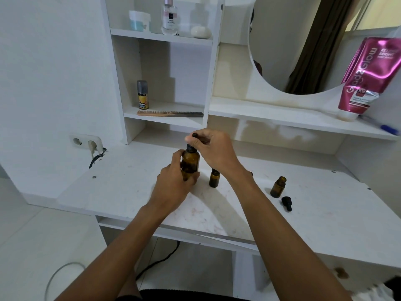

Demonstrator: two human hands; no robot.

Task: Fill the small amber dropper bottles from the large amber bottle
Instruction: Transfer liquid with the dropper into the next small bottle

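Note:
The large amber bottle stands upright on the white desk, wrapped by my left hand. Directly above its neck, my right hand pinches a black dropper cap. One small amber dropper bottle stands just right of the large one, partly behind my right wrist. A second small amber bottle stands uncapped further right. Its black dropper cap lies on the desk beside it.
A shelf unit at the back holds a spray can, a comb and a perfume bottle. A pink tube leans on the ledge under a round mirror. A wall socket is at left.

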